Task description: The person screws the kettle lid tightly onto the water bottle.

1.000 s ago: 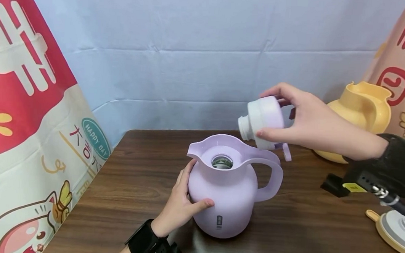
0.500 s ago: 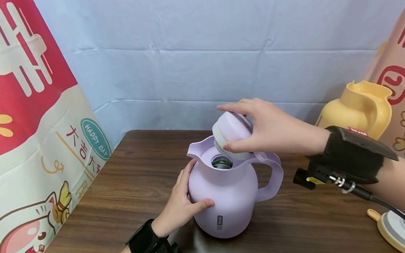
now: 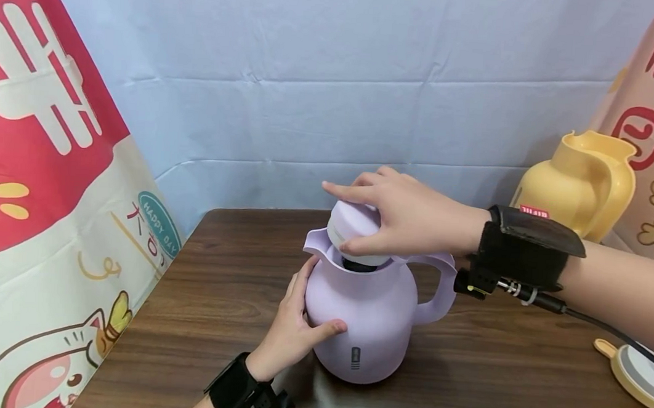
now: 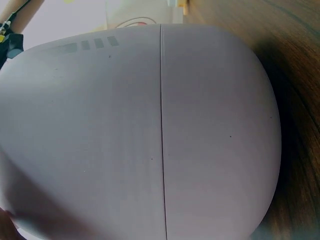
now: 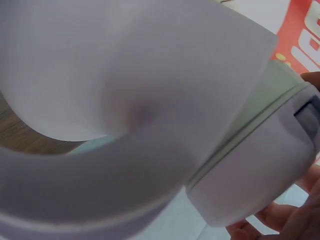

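Observation:
A lilac thermos jug (image 3: 362,329) stands upright on the table, its spout to the left and its handle to the right. My left hand (image 3: 294,328) grips its left side, thumb across the front. In the left wrist view the jug's body (image 4: 150,130) fills most of the picture. Over the mouth, my right hand (image 3: 404,211) holds the lilac-and-white lid (image 3: 355,224) between thumb and fingers. The lid sits slightly tilted inside the jug's rim, and a dark gap shows beneath it. The right wrist view has the lid (image 5: 255,155) beside the blurred jug (image 5: 140,75).
A yellow jug (image 3: 575,180) without a lid stands at the back right. A yellow-and-white lid (image 3: 636,380) lies at the right on the dark wooden table (image 3: 234,273). A black cable (image 3: 603,326) trails from the right wrist band.
My right hand has carried the lid left and down from above the handle to the jug's mouth, turning it more upright. The left hand and the jug have stayed in place.

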Demonstrator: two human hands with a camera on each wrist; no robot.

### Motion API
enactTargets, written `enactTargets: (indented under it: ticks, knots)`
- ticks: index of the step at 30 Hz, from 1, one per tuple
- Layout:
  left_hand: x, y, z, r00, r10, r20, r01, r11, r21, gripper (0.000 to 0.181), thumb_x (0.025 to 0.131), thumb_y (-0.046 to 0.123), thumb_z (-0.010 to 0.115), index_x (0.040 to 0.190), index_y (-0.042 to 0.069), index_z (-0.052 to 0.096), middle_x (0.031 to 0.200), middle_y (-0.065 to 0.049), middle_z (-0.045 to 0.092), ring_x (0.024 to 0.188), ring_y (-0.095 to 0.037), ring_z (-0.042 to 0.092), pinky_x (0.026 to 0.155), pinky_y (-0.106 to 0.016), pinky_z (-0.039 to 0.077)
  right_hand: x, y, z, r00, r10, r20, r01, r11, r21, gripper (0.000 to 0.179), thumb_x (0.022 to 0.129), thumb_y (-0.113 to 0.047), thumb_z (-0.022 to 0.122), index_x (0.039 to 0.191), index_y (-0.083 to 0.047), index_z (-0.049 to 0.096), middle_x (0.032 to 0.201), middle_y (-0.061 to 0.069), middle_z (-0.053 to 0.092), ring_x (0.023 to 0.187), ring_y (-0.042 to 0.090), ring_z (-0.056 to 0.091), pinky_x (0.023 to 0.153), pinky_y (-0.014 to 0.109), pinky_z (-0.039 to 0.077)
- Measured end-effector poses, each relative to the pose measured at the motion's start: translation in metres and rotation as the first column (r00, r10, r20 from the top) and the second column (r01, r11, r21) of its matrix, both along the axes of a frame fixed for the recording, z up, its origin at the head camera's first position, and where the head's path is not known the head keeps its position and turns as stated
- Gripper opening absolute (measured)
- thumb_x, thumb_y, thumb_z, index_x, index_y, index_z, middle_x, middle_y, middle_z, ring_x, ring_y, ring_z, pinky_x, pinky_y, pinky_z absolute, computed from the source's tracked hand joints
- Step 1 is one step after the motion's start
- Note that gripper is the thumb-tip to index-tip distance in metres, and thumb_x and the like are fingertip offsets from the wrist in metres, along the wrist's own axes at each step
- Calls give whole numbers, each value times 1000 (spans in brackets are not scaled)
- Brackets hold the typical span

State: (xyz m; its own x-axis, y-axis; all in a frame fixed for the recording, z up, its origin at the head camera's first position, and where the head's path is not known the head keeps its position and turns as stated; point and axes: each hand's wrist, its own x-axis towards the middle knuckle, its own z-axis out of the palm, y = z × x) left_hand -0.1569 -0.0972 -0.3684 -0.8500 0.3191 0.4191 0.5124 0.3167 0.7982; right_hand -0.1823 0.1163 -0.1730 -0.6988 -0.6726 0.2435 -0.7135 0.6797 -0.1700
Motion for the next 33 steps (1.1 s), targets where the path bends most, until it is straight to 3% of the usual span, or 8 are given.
enactTargets:
  ticks: [14, 25, 33]
  knots:
    - [0, 0, 0, 1000, -6, 1, 6, 1000, 1, 98, 77, 59, 70, 152, 31, 14, 147, 2, 29, 126, -18, 39, 94, -45, 42, 0, -10, -2, 998, 26, -64, -17, 992, 127, 72, 75, -52, 68, 140, -29, 48, 108, -8, 56, 92, 13, 43, 78, 31, 34]
    - [0, -1, 0, 1000, -21, 15, 21, 1000, 8, 98, 77, 57, 71, 152, 31, 13, 147, 1, 29, 127, -19, 38, 94, -44, 42, 2, -16, -3, 998, 48, -43, -37, 975, 220, 67, 82, -52, 62, 142, -28, 46, 104, -4, 56, 90, 18, 42, 75, 32, 35]
    - [0, -1, 0, 1000, -24, 11, 24, 1000, 11, 97, 78, 54, 72, 152, 30, 14, 145, 1, 31, 125, -18, 40, 92, -42, 45, 3, -16, -11, 995, 59, -86, -39, 975, 218, 66, 87, -57, 58, 143, -24, 45, 110, -3, 55, 96, 19, 43, 80, 35, 36]
